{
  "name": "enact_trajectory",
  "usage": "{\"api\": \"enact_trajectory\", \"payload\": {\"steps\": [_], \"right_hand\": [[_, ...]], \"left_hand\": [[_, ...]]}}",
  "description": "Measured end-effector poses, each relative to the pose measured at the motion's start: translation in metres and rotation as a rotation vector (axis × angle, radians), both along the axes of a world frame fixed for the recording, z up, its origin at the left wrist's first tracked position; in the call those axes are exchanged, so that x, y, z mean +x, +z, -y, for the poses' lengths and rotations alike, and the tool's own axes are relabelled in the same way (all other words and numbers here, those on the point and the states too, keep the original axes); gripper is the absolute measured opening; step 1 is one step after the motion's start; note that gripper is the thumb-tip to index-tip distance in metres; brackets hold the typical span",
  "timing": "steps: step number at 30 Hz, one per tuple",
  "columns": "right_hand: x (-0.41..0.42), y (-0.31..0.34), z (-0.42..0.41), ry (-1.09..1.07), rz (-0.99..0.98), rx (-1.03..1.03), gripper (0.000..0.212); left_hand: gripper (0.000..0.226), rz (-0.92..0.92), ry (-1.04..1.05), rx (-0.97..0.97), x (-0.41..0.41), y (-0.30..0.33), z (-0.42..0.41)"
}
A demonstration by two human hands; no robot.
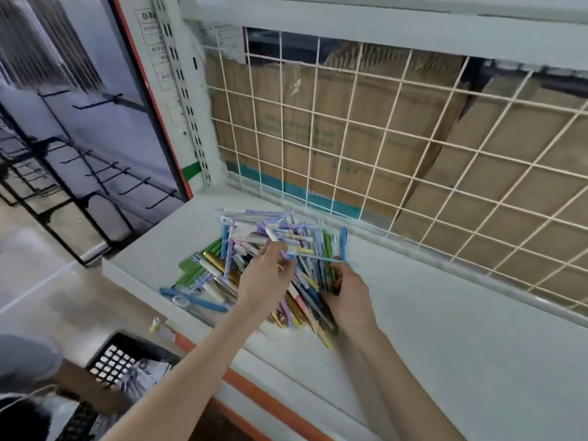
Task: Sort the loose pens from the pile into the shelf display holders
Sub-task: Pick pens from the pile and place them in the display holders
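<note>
Looking down at your two hands, both are buried in the pen pile (270, 265) sitting on the white shelf (445, 313), toward its left end. Your left hand (265, 278) has its grip pinched narrow around a thin light-blue pen (321, 258), which sticks out to the right across the top of the heap and reaches over toward your other hand. Your right hand (348, 297) rests on the right edge of the pile, fingers curled into a bunch of dark green and blue pens (327, 275), so that grip is closed on those.

The heap is a proper mess: green pens (197, 265) on the left side, a gold one (214, 258) near them, a blue pen (194, 300) lying at the front, purple and white ones at the back. A white wire grid (397, 154) runs along the back of the shelf, with cardboard boxes (366, 128) behind it. Down on the floor to your left there's a black crate (127, 354), and someone else's arm (92, 393) is reaching across in front of it
</note>
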State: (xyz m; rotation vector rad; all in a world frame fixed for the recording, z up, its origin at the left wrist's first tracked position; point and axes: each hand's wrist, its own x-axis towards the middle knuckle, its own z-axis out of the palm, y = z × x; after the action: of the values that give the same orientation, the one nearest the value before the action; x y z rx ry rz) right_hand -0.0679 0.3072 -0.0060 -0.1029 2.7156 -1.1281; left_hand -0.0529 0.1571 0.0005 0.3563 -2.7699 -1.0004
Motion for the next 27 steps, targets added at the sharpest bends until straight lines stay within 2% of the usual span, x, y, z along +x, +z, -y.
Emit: {"api": "enact_trajectory", "payload": {"steps": [5,9,13,18,24,27], "right_hand": [[0.002,0.003,0.000,-0.084,0.036,-0.074,0.044],[0.002,0.002,-0.003,-0.163,0.114,-0.185,0.040],[0.004,0.003,-0.005,-0.215,0.129,-0.296,0.035],[0.008,0.006,-0.003,-0.244,0.096,-0.362,0.023],[0.018,0.007,0.001,-0.290,0.108,-0.427,0.019],[0.022,0.011,-0.001,-0.320,0.081,-0.474,0.026]], "left_hand": [[0.044,0.183,0.094,0.013,-0.032,0.007,0.009],[0.063,0.216,0.106,0.026,-0.042,0.010,0.011],[0.053,0.193,0.106,0.132,-0.048,0.010,0.018],[0.053,0.165,0.100,0.201,-0.051,0.005,0.029],[0.042,0.032,-0.011,0.506,-0.044,-0.006,0.040],[0.042,-0.010,-0.048,0.664,-0.040,-0.006,0.045]]}}
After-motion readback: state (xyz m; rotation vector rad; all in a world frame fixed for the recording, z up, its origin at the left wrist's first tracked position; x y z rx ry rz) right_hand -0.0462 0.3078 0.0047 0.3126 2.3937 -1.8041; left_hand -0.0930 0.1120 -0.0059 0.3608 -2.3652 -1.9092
